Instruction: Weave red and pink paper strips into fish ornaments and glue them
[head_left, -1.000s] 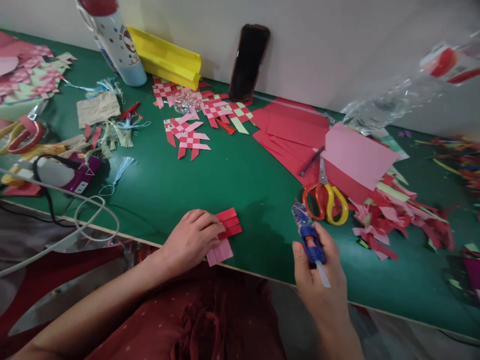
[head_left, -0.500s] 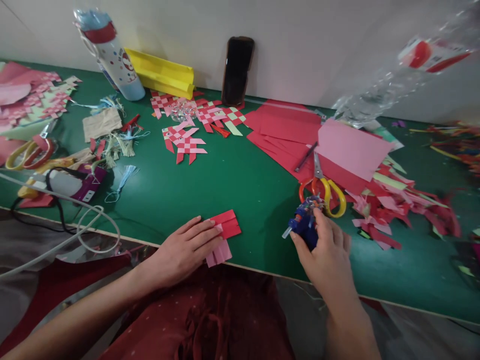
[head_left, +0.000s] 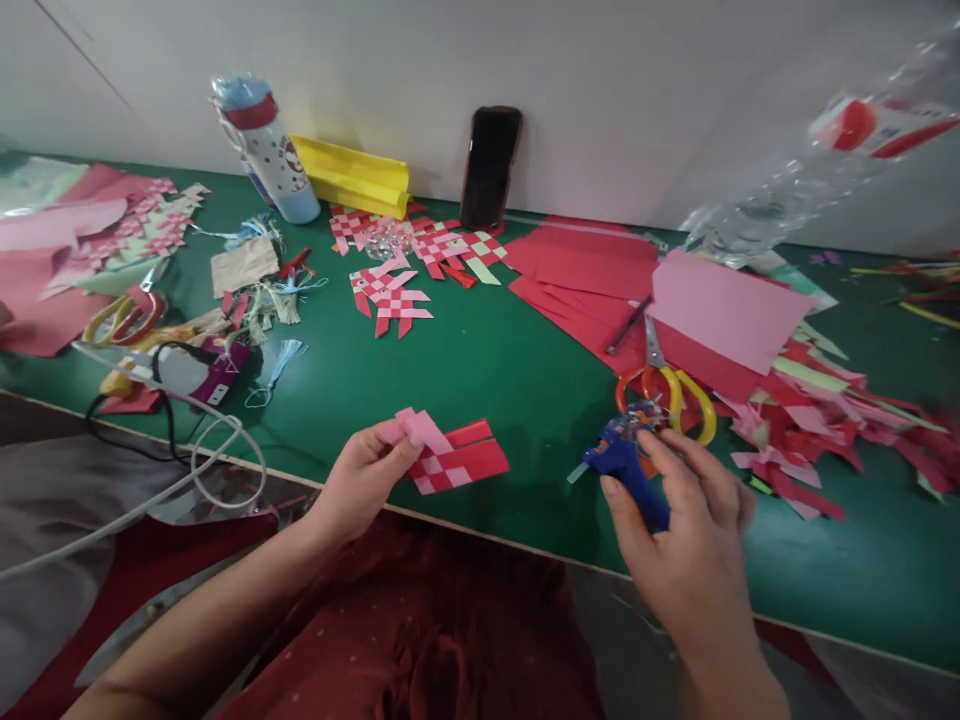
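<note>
My left hand (head_left: 363, 475) pinches a woven piece of red and pink paper strips (head_left: 454, 456) and holds it just above the green table (head_left: 495, 360) near its front edge. My right hand (head_left: 686, 535) is closed round a small blue glue gun (head_left: 626, 462), its nozzle pointing left toward the woven piece. Scissors with red and yellow handles (head_left: 666, 385) lie just behind the glue gun.
Finished woven red-and-pink pieces (head_left: 397, 290) lie mid-table. Red and pink paper sheets (head_left: 600, 270) and strip scraps (head_left: 825, 410) fill the right. A bottle (head_left: 270, 150), yellow paper (head_left: 352, 175) and phone (head_left: 491, 165) stand against the wall. A second glue gun with cable (head_left: 187, 370) and scissors (head_left: 124, 315) lie left.
My left hand has lifted the woven piece off the table and turned it. My right hand has swung the glue gun round so its nozzle points left.
</note>
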